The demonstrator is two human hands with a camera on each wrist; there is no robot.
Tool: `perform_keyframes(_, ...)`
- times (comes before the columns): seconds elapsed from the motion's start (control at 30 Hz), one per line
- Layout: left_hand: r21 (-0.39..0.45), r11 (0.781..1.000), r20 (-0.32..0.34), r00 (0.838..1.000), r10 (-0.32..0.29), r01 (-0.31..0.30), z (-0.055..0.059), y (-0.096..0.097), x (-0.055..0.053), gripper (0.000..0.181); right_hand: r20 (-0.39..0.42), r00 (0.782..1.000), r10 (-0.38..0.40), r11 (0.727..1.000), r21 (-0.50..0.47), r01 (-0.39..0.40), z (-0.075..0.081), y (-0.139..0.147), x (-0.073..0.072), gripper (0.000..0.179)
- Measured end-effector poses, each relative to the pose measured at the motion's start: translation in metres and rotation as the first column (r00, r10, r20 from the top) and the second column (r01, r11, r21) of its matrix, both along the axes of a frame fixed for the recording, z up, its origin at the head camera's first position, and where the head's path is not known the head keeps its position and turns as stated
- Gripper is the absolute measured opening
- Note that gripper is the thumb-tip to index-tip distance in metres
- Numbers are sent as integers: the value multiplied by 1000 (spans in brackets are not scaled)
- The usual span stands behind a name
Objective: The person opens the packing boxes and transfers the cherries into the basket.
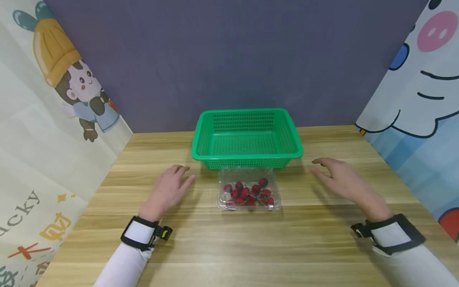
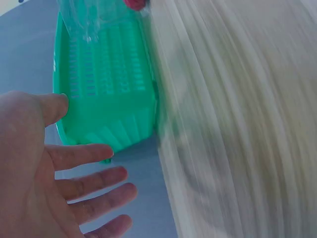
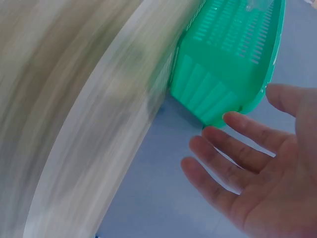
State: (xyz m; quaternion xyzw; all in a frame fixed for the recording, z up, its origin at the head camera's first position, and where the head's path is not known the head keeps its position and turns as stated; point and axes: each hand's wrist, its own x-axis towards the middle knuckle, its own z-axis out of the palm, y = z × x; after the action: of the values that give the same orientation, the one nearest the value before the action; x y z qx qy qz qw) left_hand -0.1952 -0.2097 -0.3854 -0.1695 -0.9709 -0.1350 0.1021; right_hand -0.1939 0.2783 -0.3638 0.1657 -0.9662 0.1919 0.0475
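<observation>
A clear plastic box (image 1: 248,175) with several dark red cherries (image 1: 245,194) inside sits on the table, right in front of a green plastic basket (image 1: 247,161). To the left of the box hovers my left hand (image 1: 166,191), its fingers spread and holding nothing. My right hand (image 1: 342,181) is off to the right of box and basket, also holding nothing, its fingers relaxed. Both wrist views show an empty palm with the basket beyond: the left hand (image 2: 54,173) and the right hand (image 3: 257,158). Neither hand touches the box or basket in the head view.
The wooden table (image 1: 229,243) carries the basket near its back edge. A dark grey-blue wall (image 1: 229,56) stands behind it. Printed cartoon curtains hang at the left (image 1: 46,139) and right (image 1: 423,131). Each wrist wears a black strap with a small camera.
</observation>
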Motion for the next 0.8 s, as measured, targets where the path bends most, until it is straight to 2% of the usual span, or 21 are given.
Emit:
perform_keyframes(0.17,13,997,-19,997,-75,76,3,14,2,52,12,999,43,999,-4,-43,0,-11,-1,46)
perform_keyframes(0.4,73,983,-44,985,-167,170,3,30,3,48,-29,994,101,995,-8,-102,-5,-24,-4,34)
perform_keyframes(0.53,100,977,-15,982,-189,189,3,36,3,48,-33,990,134,991,-14,-135,-7,-33,-4,31)
perform_keyframes(0.8,80,977,59,978,-202,197,1,45,4,60,-29,975,223,974,-47,-224,-9,-51,1,28)
